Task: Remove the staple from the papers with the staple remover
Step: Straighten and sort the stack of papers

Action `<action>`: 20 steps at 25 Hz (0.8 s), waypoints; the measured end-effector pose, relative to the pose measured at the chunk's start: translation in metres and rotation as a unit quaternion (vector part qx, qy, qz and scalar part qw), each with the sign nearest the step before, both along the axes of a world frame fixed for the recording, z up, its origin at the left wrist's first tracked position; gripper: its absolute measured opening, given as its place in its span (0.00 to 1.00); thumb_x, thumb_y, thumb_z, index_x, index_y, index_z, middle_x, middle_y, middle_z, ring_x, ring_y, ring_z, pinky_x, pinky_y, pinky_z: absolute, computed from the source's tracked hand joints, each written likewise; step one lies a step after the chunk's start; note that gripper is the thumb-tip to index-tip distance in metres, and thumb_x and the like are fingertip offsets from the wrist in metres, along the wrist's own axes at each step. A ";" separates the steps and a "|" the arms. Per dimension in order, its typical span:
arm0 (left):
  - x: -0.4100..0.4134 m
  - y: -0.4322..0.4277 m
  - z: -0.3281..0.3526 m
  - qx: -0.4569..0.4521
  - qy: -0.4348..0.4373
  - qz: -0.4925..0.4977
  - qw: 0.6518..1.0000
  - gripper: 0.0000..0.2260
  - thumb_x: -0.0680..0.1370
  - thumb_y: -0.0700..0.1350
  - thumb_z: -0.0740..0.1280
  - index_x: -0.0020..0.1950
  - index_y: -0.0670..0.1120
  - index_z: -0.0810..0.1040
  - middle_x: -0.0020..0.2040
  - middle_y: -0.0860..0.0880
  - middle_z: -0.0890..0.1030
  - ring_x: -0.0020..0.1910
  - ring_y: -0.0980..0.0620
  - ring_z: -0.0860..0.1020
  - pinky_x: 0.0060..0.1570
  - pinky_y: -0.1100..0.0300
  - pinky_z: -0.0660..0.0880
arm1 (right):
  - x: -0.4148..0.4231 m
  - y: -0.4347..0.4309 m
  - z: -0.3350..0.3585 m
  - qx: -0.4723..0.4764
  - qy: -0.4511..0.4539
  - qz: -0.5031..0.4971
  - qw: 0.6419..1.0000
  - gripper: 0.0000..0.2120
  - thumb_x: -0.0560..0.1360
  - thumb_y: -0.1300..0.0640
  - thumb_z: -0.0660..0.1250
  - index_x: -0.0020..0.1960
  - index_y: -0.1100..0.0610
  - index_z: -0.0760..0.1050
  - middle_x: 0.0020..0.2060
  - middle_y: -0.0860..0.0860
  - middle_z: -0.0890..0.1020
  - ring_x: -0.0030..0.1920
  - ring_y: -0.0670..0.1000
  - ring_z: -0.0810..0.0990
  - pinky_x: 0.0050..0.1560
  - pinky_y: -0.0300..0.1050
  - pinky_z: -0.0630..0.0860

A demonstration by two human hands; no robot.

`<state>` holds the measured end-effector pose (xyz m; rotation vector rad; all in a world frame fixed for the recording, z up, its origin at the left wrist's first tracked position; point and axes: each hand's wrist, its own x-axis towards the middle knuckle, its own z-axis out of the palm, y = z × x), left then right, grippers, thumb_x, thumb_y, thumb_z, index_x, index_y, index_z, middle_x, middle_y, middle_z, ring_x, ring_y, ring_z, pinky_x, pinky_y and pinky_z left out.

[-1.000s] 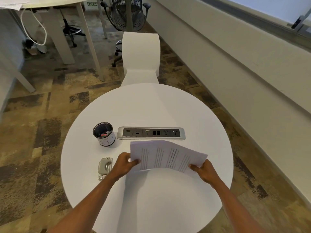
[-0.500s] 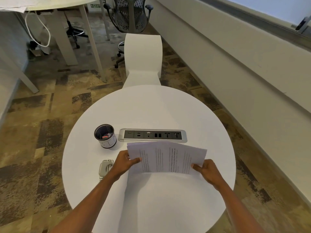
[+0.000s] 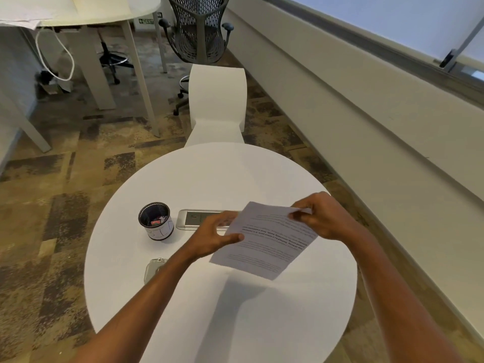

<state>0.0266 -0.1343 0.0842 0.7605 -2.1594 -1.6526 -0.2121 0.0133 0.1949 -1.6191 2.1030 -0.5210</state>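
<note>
The printed papers (image 3: 264, 241) are lifted above the round white table (image 3: 183, 323), tilted and turned so the text reads upside down. My left hand (image 3: 212, 235) pinches their left edge. At the far top corner my right hand (image 3: 320, 218) grips them. The staple itself is too small to make out. The grey staple remover (image 3: 152, 268) lies flat on the table near my left forearm, which hides part of it; neither hand touches it.
A black-rimmed pen cup (image 3: 156, 221) with small items stands left of the silver power socket strip (image 3: 195, 218), partly hidden by my left hand. A white chair (image 3: 217, 100) is across the table, a mesh office chair (image 3: 200, 30) behind it. A wall runs along the right.
Both hands lifted the papers off the table and rotated them; my right hand shifted from the lower right edge up to the far corner. The view tilted slightly.
</note>
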 end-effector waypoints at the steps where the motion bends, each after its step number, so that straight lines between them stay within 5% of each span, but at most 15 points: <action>1: -0.005 0.005 0.001 0.009 0.010 -0.010 1.000 0.15 0.72 0.51 0.74 0.56 0.63 0.79 0.56 0.61 0.83 0.56 0.61 0.80 0.55 0.67 0.76 | 0.004 -0.004 0.004 0.001 -0.005 0.011 1.000 0.09 0.76 0.54 0.67 0.54 0.47 0.83 0.47 0.42 0.85 0.44 0.49 0.84 0.43 0.45 0.83; 5: -0.012 0.015 -0.003 0.057 0.044 0.039 0.997 0.10 0.77 0.46 0.69 0.58 0.48 0.82 0.55 0.49 0.85 0.53 0.48 0.83 0.56 0.46 0.80 | -0.006 -0.005 -0.001 -0.032 -0.021 -0.037 0.999 0.05 0.73 0.52 0.71 0.48 0.44 0.81 0.45 0.42 0.84 0.45 0.50 0.83 0.44 0.48 0.82; 7: -0.010 0.016 -0.005 0.075 0.055 0.077 0.993 0.11 0.77 0.45 0.68 0.58 0.45 0.82 0.56 0.48 0.84 0.53 0.46 0.82 0.57 0.44 0.79 | -0.025 0.005 -0.018 -0.061 -0.069 -0.115 0.989 0.18 0.69 0.50 0.76 0.57 0.47 0.78 0.52 0.44 0.82 0.51 0.50 0.81 0.49 0.48 0.80; 10: -0.005 0.016 -0.009 0.111 0.064 0.123 0.984 0.11 0.77 0.45 0.68 0.59 0.45 0.81 0.55 0.47 0.84 0.52 0.43 0.82 0.56 0.42 0.79 | -0.024 0.017 -0.057 -0.028 -0.264 -0.133 0.955 0.31 0.67 0.52 0.78 0.67 0.47 0.72 0.59 0.45 0.80 0.56 0.48 0.80 0.53 0.42 0.78; 14: -0.004 0.021 -0.016 0.113 0.046 0.118 0.986 0.13 0.76 0.47 0.70 0.59 0.49 0.80 0.55 0.48 0.84 0.51 0.42 0.83 0.52 0.45 0.81 | 0.010 0.017 -0.111 0.004 -0.361 -0.078 0.929 0.14 0.72 0.59 0.74 0.53 0.44 0.82 0.54 0.43 0.85 0.55 0.50 0.84 0.48 0.39 0.81; 20: 0.001 0.017 -0.014 0.057 0.014 0.120 0.991 0.10 0.75 0.45 0.71 0.56 0.50 0.82 0.55 0.52 0.84 0.48 0.48 0.84 0.48 0.53 0.83 | 0.012 0.015 -0.124 -0.060 -0.302 -0.133 0.942 0.13 0.73 0.60 0.73 0.45 0.41 0.81 0.48 0.41 0.84 0.47 0.46 0.85 0.44 0.41 0.83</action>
